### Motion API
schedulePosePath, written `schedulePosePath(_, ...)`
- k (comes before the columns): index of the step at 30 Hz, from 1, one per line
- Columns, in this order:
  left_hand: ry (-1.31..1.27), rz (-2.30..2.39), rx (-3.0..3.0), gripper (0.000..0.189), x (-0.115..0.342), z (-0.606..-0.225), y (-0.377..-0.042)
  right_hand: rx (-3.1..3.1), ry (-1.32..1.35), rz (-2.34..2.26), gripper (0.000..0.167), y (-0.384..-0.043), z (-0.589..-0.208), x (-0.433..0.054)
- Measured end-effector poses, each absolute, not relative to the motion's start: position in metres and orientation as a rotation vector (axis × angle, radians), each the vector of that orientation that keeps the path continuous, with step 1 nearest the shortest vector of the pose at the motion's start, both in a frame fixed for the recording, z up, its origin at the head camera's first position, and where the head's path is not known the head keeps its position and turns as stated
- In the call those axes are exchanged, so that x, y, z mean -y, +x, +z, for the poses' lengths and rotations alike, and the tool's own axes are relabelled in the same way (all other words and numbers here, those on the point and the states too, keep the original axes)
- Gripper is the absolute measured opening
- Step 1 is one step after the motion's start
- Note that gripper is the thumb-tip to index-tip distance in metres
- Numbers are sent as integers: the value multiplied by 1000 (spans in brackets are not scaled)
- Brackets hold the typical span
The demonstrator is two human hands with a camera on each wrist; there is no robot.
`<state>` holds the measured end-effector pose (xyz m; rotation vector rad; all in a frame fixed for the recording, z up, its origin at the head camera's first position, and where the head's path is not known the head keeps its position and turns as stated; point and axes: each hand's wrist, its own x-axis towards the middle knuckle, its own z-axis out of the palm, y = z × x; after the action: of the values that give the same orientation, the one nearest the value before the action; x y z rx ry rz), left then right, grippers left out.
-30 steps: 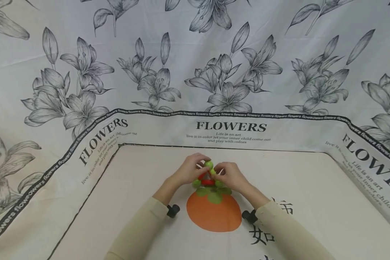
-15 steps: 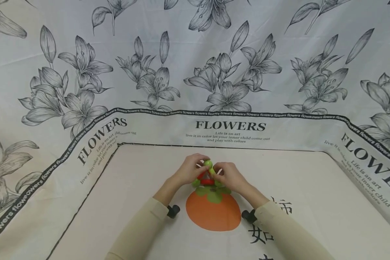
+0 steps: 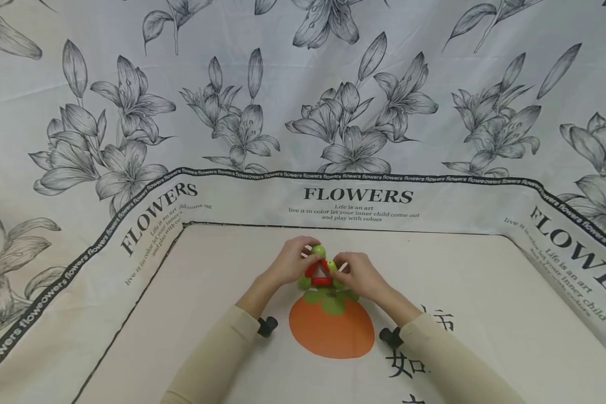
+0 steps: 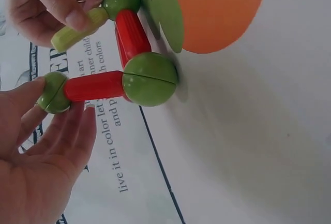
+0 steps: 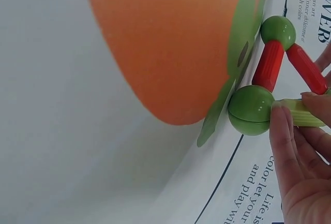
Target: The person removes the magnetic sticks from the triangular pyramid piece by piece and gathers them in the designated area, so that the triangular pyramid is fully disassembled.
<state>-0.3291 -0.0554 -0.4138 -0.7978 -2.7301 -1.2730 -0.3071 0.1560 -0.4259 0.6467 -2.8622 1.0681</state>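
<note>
A small magnetic building frame of green balls and red rods (image 3: 321,281) stands just beyond the printed persimmon's leaves. My left hand (image 3: 289,264) pinches its top green ball (image 4: 55,92), which joins the upper end of a red rod (image 4: 95,86). That rod leans up from a large green ball (image 4: 151,79) low on the cloth. On the other side, my right hand (image 3: 359,275) pinches a yellow-green rod (image 4: 70,35) between thumb and fingers. The rod's lower end meets another green ball (image 5: 252,111); its upper end is apart from the top ball.
Below the frame, the white cloth bears a printed orange persimmon (image 3: 331,330) and black characters (image 3: 406,362). A flower-patterned curtain (image 3: 353,112) rises behind the table. Dark wrist devices (image 3: 268,326) sit at both sleeve cuffs.
My left hand has shifted slightly left and away with the top green ball, and a gap has opened between it and the yellow-green rod. My right hand keeps its pinch on the rod.
</note>
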Motion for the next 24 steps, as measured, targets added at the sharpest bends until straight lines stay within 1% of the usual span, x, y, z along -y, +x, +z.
schedulePosePath(6, -706, -1260, 2742, 30, 66, -415, -332, 2855, 634, 1111, 14, -306, -427, -158)
schedulePosePath(14, -684, -1227, 2787, 25, 75, -415, -331, 2861, 591, 1112, 13, -303, -429, -172)
schedulePosePath(19, -632, -1268, 2784, 21, 89, -416, -327, 2838, 653, 1099, 10, -303, -429, -183)
schedulePosePath(24, -590, -1308, 2803, 23, 102, -416, -325, 2835, 718, 1053, 11, -305, -428, -193)
